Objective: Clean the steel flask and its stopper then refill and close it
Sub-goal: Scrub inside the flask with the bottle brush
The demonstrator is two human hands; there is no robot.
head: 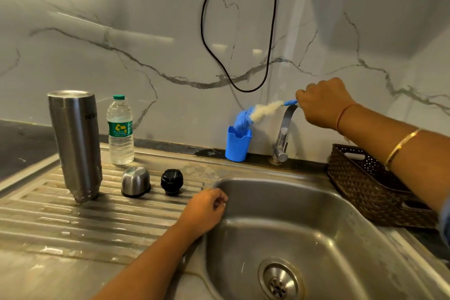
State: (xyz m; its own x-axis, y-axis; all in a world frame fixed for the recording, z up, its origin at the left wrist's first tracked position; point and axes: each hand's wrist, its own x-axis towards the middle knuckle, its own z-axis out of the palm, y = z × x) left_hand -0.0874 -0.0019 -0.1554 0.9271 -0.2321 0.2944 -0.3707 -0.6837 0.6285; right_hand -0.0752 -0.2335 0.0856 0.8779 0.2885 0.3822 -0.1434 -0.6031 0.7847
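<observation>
Brush (265, 107) at holder (237, 145)!
Right hand (325, 105) grips brush; left hand (207, 207) rests loose, empty, on sink rim (267, 178); flask (75, 143) upended, likely draining.

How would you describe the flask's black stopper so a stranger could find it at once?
Start at the steel sink and look to the ridged draining board on its left. Three flask parts stand there in a row, and the stopper is the one nearest the sink. It is small, round and black, unlike the shiny steel cap beside it and the tall flask.
</observation>
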